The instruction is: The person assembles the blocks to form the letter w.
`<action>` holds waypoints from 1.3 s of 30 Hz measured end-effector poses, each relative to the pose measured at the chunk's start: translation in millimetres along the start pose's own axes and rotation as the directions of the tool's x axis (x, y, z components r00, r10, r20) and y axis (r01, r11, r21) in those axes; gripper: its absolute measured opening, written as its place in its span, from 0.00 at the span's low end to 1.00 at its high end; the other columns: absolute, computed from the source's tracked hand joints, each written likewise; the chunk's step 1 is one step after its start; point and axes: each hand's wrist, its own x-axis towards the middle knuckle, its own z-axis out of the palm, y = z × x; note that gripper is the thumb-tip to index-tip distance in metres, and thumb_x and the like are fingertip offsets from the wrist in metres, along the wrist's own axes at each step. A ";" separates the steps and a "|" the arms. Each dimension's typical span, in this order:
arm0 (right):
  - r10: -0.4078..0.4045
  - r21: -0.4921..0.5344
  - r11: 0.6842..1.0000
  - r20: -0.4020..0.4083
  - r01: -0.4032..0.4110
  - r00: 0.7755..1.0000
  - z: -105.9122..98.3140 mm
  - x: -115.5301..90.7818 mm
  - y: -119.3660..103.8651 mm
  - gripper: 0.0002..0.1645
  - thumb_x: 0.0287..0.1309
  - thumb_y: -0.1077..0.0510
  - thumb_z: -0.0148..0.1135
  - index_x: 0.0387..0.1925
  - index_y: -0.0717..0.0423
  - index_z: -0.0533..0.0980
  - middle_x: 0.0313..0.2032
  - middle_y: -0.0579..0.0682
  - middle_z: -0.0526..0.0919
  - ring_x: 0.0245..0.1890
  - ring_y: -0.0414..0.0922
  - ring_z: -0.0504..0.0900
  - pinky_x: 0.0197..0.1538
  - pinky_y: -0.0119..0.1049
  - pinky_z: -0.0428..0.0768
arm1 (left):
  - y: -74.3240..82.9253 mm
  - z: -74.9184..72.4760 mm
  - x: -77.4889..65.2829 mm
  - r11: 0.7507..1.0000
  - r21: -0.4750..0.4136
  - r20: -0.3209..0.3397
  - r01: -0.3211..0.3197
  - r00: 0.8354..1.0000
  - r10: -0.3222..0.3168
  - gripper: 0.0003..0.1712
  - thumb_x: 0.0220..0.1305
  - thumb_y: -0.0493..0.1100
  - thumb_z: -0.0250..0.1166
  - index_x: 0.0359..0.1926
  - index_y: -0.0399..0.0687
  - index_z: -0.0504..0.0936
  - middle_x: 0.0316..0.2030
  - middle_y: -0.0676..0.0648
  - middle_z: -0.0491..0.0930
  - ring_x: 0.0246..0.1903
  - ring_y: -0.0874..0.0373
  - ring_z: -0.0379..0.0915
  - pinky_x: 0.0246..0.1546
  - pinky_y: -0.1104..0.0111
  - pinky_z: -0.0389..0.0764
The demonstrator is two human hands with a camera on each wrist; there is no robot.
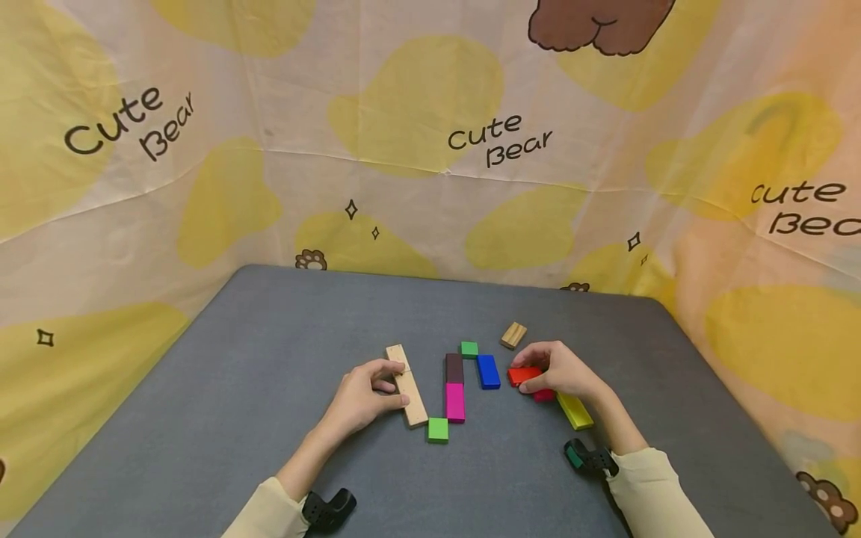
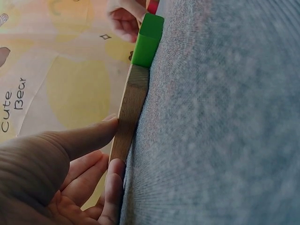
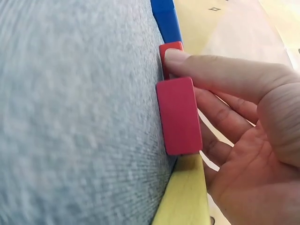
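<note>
My left hand [image 1: 363,392] holds a row of two plain wooden blocks [image 1: 413,403] laid end to end, thumb and fingers bent against the wood. A light green block [image 1: 438,430] lies at the row's near end. On the right, my right hand [image 1: 561,368] pinches a red block [image 1: 521,375] flat on the table, thumb on its near side. Partly under that hand in the head view, a crimson block [image 3: 180,117] sits between the red block and a yellow block [image 1: 575,412]. The red block's far side is hidden by the fingers.
Between the hands lie a magenta block [image 1: 455,403], a dark brown block [image 1: 454,368], a green block [image 1: 468,350] and a blue block [image 1: 489,372]. A striped wooden block [image 1: 514,335] lies farther back. Printed cloth [image 1: 403,149] hangs behind the grey table [image 1: 269,329].
</note>
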 end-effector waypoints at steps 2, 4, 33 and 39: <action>0.003 -0.005 1.000 -0.004 -0.003 1.000 1.2 1.2 3.8 0.19 0.45 0.65 0.79 0.42 0.56 0.83 0.41 0.51 0.83 0.41 0.51 0.77 0.49 0.49 0.73 | -0.4 0.1 -0.3 1.000 -0.005 0.003 -0.001 1.000 0.001 0.27 0.48 0.40 0.80 0.52 0.49 0.84 0.47 0.53 0.83 0.38 0.60 0.80 0.40 0.61 0.77; 0.003 0.000 1.000 -0.005 -0.003 1.000 2.0 1.5 4.2 0.19 0.45 0.65 0.79 0.42 0.56 0.83 0.41 0.51 0.83 0.41 0.52 0.77 0.49 0.49 0.73 | -0.9 0.3 -0.6 1.000 -0.008 0.005 -0.015 1.000 0.015 0.27 0.47 0.40 0.80 0.52 0.48 0.84 0.47 0.52 0.83 0.38 0.59 0.80 0.39 0.61 0.77; 0.093 -0.025 0.995 -0.132 -0.097 0.987 2.5 3.8 2.1 0.21 0.46 0.57 0.80 0.42 0.57 0.82 0.36 0.50 0.83 0.37 0.49 0.78 0.41 0.41 0.77 | 1.8 -0.6 -0.8 1.000 -0.005 0.011 -0.011 1.000 0.011 0.28 0.48 0.40 0.80 0.53 0.48 0.84 0.48 0.51 0.83 0.40 0.58 0.81 0.40 0.59 0.78; 0.064 -0.005 0.998 -0.035 -0.064 0.997 -6.3 -1.7 -1.5 0.20 0.55 0.63 0.72 0.50 0.59 0.80 0.45 0.53 0.82 0.42 0.52 0.78 0.43 0.42 0.78 | 1.1 -0.6 -1.2 1.000 -0.006 0.013 -0.010 1.000 0.010 0.27 0.48 0.39 0.80 0.52 0.47 0.84 0.48 0.51 0.83 0.40 0.57 0.80 0.40 0.60 0.78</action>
